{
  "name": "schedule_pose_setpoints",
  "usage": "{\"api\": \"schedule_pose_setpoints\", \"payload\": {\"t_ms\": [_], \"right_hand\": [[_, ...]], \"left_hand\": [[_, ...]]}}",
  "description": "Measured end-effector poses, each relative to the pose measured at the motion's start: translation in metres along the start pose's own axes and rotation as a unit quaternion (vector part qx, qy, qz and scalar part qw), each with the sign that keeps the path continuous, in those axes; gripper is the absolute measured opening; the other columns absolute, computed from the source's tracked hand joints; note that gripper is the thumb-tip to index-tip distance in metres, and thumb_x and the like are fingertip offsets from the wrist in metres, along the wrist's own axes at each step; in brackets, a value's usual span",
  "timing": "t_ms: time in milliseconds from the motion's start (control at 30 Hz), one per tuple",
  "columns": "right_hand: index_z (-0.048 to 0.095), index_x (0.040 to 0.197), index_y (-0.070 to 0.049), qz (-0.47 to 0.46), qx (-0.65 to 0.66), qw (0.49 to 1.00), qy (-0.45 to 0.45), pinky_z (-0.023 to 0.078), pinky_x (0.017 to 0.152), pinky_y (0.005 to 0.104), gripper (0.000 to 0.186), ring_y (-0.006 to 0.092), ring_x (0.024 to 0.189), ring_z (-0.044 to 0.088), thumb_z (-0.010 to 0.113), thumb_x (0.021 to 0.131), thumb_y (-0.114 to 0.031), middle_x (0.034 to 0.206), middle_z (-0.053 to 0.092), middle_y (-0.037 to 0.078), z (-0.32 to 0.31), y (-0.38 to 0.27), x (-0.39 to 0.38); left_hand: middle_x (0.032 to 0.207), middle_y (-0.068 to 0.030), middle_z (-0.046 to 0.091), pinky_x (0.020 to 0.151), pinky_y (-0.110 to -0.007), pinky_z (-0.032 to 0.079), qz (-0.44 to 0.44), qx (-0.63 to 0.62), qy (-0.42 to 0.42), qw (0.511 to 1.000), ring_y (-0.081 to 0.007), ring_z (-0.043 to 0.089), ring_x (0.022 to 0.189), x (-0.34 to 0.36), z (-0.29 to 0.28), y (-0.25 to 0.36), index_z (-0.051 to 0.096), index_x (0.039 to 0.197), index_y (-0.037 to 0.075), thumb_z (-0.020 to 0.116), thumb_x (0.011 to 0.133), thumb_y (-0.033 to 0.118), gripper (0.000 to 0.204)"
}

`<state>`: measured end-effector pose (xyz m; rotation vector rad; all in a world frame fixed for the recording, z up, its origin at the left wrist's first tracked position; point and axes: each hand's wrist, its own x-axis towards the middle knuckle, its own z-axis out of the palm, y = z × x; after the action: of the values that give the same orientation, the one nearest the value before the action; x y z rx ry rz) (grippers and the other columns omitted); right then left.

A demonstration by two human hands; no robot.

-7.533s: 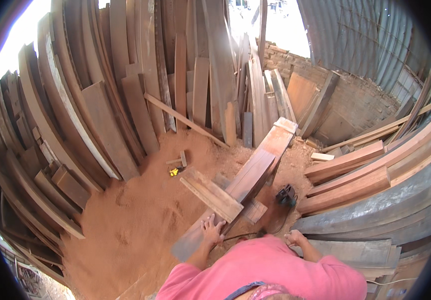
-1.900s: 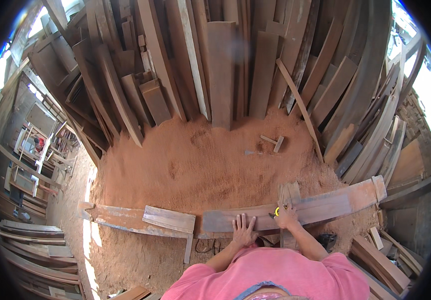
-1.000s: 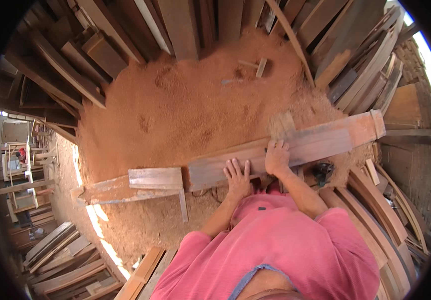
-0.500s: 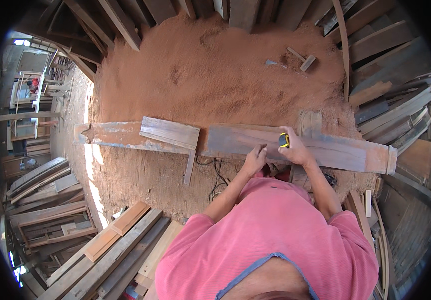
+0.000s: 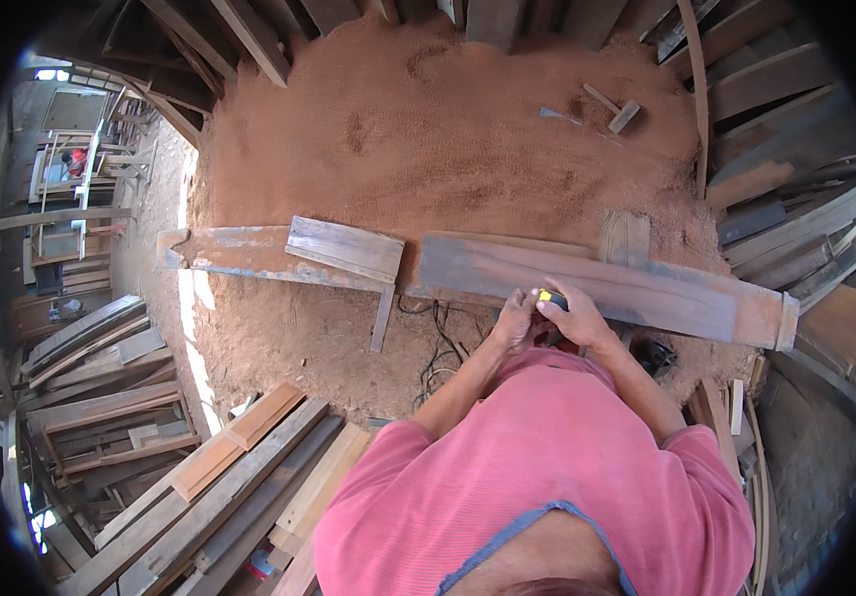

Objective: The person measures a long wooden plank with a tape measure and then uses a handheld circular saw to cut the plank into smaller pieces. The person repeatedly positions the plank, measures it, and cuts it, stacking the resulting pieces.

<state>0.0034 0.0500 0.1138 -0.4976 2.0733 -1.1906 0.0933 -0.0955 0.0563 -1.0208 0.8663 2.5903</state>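
My right hand [image 5: 575, 316] is closed around a yellow and black tape measure [image 5: 554, 299], held just over the near edge of a wide brown plank [image 5: 666, 296]. Beside it, almost touching, is my left hand [image 5: 515, 322]. Its fingers are pinched together, and whatever they hold is too small to make out. The plank lies on a long narrow bench [image 5: 239, 238] that runs from left to right in front of me. A shorter board [image 5: 346, 246] rests on the bench to the left, with a thin wooden strip [image 5: 382, 320] sticking out toward me below it.
Reddish sawdust [image 5: 428, 149] covers the ground beyond the bench. A wooden mallet [image 5: 624, 117] and a thin flat blade [image 5: 549, 113] lie on it. Dark cables [image 5: 438, 338] trail near my left forearm. Stacked timber [image 5: 239, 487] stands at lower left, and more boards [image 5: 795, 238] lean at right.
My right hand has drawn left and slightly down with the tape measure, up to my left hand. The tape measure has turned in it. The view has shifted slightly.
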Motion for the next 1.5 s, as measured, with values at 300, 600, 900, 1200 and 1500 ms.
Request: {"api": "schedule_pose_setpoints", "payload": {"t_ms": [300,600,900,1200,1500], "right_hand": [[0.061,0.141,-0.004,-0.027,-0.073,0.994,-0.076,0.045,0.109,0.0467,0.063,0.0414,0.126,0.06,0.072,0.084,-0.027,0.133,0.066,0.024,-0.031,0.016,-0.017],[0.065,0.136,-0.015,0.158,-0.299,0.928,0.153,0.044,0.108,0.0493,0.055,0.0398,0.121,0.059,0.071,0.081,-0.018,0.129,0.066,0.02,-0.209,0.163,-0.099],[0.068,0.134,-0.014,0.268,-0.367,0.853,0.257,0.047,0.104,0.0497,0.045,0.0409,0.12,0.06,0.067,0.089,-0.018,0.125,0.067,0.023,-0.316,0.243,-0.174],[0.07,0.13,-0.013,0.274,-0.349,0.851,0.28,0.049,0.102,0.0509,0.04,0.0443,0.114,0.062,0.068,0.092,-0.025,0.123,0.069,0.023,-0.318,0.263,-0.171],[0.067,0.135,-0.012,0.276,-0.364,0.854,0.25,0.045,0.107,0.049,0.043,0.0412,0.121,0.06,0.066,0.094,-0.025,0.124,0.069,0.022,-0.319,0.266,-0.175]], "left_hand": [[0.092,-0.0054,0.07,0.074,-0.033,0.057,0.002,0.327,0.01,0.945,-0.0147,0.067,0.084,0.009,-0.057,0.025,0.063,0.115,0.003,0.072,0.096,0.019,0.026],[0.101,-0.0106,0.072,0.071,-0.032,0.055,0.193,0.469,0.334,0.794,-0.0166,0.065,0.079,0.038,-0.255,0.17,0.069,0.117,-0.006,0.067,0.101,0.016,0.027],[0.101,-0.013,0.074,0.075,-0.034,0.056,0.216,0.418,0.372,0.8,-0.0188,0.068,0.084,0.087,-0.251,0.157,0.071,0.115,-0.007,0.068,0.1,0.016,0.028],[0.105,-0.0137,0.074,0.085,-0.033,0.054,0.213,0.391,0.371,0.815,-0.0207,0.068,0.093,0.08,-0.218,0.157,0.07,0.119,-0.008,0.068,0.101,0.017,0.031],[0.097,-0.0174,0.078,0.087,-0.036,0.052,0.17,0.441,0.403,0.784,-0.023,0.071,0.091,0.083,-0.208,0.157,0.075,0.103,-0.008,0.073,0.094,0.023,0.032]]}}
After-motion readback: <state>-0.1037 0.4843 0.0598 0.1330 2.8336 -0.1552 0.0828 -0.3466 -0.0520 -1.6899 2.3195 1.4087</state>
